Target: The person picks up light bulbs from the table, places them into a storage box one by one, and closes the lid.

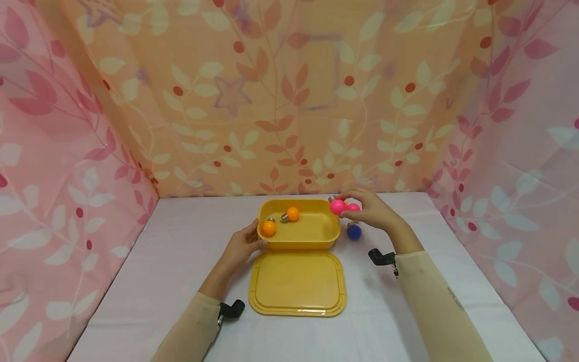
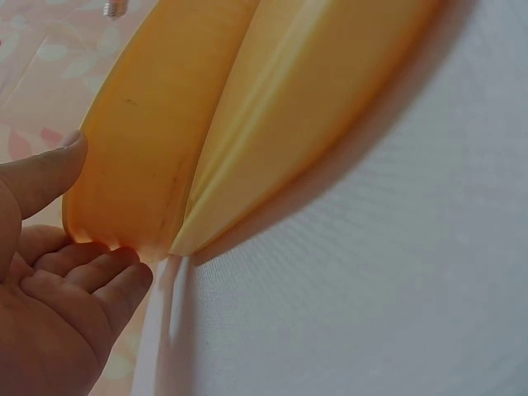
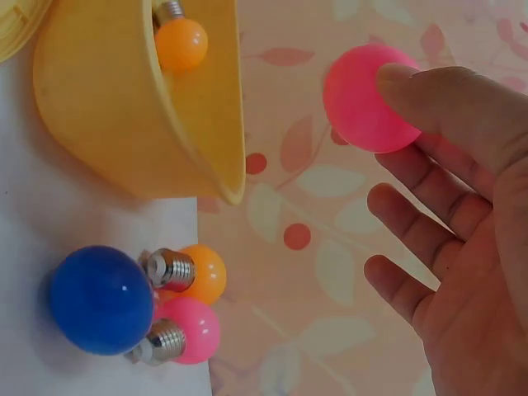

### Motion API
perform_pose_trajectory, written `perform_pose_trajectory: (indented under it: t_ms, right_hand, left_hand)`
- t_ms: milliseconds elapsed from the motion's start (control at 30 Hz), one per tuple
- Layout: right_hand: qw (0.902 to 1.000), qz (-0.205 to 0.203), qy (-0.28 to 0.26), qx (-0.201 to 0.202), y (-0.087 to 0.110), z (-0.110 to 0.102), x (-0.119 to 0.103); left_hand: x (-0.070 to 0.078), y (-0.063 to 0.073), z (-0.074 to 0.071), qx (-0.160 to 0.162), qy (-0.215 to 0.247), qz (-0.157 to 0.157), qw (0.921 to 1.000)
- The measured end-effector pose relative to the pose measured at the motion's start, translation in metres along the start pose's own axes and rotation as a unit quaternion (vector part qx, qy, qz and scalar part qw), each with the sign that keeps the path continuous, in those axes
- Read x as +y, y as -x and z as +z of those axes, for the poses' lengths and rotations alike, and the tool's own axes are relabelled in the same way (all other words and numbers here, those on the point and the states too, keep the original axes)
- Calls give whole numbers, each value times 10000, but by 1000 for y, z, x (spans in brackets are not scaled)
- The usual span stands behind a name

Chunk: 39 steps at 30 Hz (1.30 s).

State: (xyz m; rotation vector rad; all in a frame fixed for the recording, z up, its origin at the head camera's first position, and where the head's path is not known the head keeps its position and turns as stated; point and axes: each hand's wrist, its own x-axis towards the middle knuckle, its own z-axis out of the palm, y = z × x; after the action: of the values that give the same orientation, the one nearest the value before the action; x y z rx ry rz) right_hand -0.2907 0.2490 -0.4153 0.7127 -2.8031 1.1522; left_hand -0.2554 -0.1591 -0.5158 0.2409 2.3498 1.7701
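Observation:
My right hand (image 1: 370, 210) pinches a pink light bulb (image 1: 337, 206) between thumb and fingers, raised over the right end of a yellow plastic box (image 1: 298, 245). In the right wrist view the thumb lies across the pink globe and the other fingers are spread. At the box's left end, my left hand (image 1: 242, 247) grips the wall, thumb toward the front and fingers around the side. Two orange bulbs, one at the left (image 1: 269, 228) and one farther back (image 1: 293, 213), lie inside the box.
Right of the box, a blue bulb (image 3: 102, 300), a pink bulb (image 3: 191, 330) and an orange bulb (image 3: 206, 275) lie close together on the white cloth. The yellow lid (image 1: 297, 284) lies flat in front of the box. Patterned curtains (image 1: 289, 100) stand behind and at both sides.

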Motion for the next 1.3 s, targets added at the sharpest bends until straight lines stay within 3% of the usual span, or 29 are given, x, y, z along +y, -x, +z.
perform_pose_trajectory:
  t_ms: [400, 833, 1000, 1300]
  right_hand:
    - [9967, -15, 302, -751, -29, 8, -26]
    - [9885, 143, 369, -1458, -55, 35, -35]
    - [9862, -32, 368, -1615, -63, 46, -38]
    - [9751, -740, 346, -2060, -80, 64, -41]
  left_hand:
    - [-1, -1, 0, 11, 85, 42, 10000]
    - [-2, 0, 0, 25, 89, 9, 10000]
    - [-3, 0, 0, 2, 105, 44, 9999]
    - [0, 1, 0, -4, 150, 38, 9999]
